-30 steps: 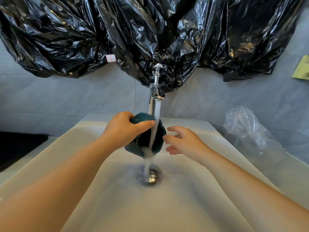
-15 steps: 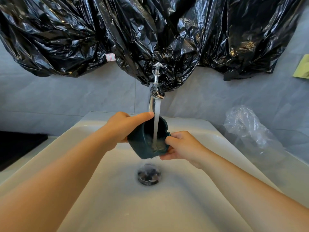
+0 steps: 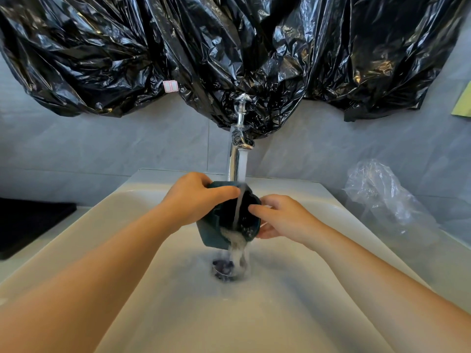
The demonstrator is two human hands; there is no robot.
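Observation:
A dark teal bowl (image 3: 216,235) is held tilted under the running chrome tap (image 3: 238,151), over the white sink (image 3: 318,289). My left hand (image 3: 193,200) grips its upper left rim, thumb across the top. My right hand (image 3: 283,217) holds the bowl's right side, with the thumb reaching onto the inner wall and fingers underneath. Water streams into the bowl and spills out of its lower edge onto the metal drain (image 3: 225,270).
Crumpled black plastic sheeting (image 3: 229,52) hangs on the grey tiled wall above the tap. A clear plastic bag (image 3: 382,194) lies on the counter right of the sink. A black surface (image 3: 28,225) sits at the left edge.
The bowl tipped forward, so its water now pours out onto the drain. My right hand went from apart to holding the bowl's right side, thumb now inside the rim.

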